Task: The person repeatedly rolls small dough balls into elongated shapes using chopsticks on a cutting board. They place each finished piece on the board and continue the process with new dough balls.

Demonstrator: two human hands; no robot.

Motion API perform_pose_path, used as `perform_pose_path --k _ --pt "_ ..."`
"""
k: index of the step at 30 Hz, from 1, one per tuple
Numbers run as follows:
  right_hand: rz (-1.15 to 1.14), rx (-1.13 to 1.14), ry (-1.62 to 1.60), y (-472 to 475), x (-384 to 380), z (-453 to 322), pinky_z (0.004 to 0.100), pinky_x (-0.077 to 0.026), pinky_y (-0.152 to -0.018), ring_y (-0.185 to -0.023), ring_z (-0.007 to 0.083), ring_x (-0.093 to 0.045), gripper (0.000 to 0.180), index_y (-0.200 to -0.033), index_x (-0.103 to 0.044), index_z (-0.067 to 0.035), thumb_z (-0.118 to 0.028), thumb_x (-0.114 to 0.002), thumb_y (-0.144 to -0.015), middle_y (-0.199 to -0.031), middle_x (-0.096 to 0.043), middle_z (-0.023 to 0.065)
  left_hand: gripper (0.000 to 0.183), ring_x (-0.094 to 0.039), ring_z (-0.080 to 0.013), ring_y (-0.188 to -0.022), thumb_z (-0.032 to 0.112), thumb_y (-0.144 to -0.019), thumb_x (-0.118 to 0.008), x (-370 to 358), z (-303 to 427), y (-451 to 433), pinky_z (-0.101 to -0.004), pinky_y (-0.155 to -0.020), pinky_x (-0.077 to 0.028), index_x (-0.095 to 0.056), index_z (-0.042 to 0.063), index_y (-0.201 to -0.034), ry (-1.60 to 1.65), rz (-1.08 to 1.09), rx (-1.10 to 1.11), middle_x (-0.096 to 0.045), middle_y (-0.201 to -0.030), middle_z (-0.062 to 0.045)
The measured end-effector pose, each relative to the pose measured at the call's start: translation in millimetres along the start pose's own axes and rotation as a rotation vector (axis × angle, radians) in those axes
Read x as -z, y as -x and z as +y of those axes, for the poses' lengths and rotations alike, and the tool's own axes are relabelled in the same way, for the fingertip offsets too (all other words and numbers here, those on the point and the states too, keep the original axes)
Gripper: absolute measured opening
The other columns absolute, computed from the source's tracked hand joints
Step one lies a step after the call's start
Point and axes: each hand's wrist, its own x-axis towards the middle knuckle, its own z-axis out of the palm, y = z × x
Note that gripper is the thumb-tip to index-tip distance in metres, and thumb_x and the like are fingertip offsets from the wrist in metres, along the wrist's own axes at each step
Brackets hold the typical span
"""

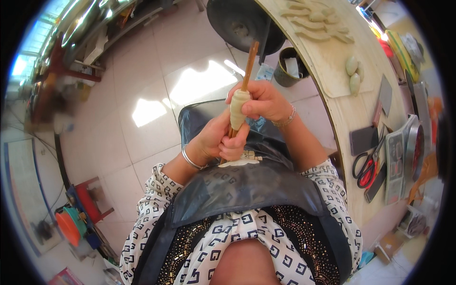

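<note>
My left hand (228,139) is closed around the lower part of a bundle of brown wooden sticks (250,66), just below a pale, ridged roll of what looks like dough (239,108) wrapped around them. The sticks stand out above the roll, tilted slightly to the right. My right hand (262,101) grips the upper part of the roll, the thumb on its near side and the fingers behind it. Both hands are in front of a dark, shiny apron (249,188). How many sticks there are cannot be told.
On the wooden table (329,107) at the right lie curved pale strips (313,26), several oval pale pieces (352,67), a flat-bladed scraper (384,94), a phone (363,140), scissors (367,167) and a scale (394,160). A bin (285,76) and a large black pan (238,25) are beside the table.
</note>
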Motion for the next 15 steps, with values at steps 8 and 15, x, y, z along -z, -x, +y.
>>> perform_pose_path --k 8,15 --pt "0.184 -0.125 0.141 -2 -7 -4 0.0186 -0.034 -0.045 -0.051 0.0025 -0.044 0.023 -0.102 -0.062 0.001 -0.015 -0.063 -0.086 -0.065 -0.055 -0.0012 0.060 -0.027 -0.0084 -0.036 0.057 -0.097 -0.025 9 0 2 -0.0234 -0.035 -0.022 -0.051 0.008 -0.075 -0.293 0.366 -0.231 -0.030 -0.049 0.004" --pt "0.009 0.016 -0.014 1 2 -2 0.0183 -0.035 -0.045 -0.052 0.0032 -0.045 0.024 -0.108 -0.060 0.000 -0.012 -0.062 -0.087 -0.069 -0.057 -0.0010 0.066 -0.027 -0.0106 -0.034 0.057 -0.098 -0.020 16 -7 -15 -0.0242 -0.033 -0.025 -0.051 0.003 -0.075 0.117 -0.182 -0.033 -0.030 -0.046 0.001"
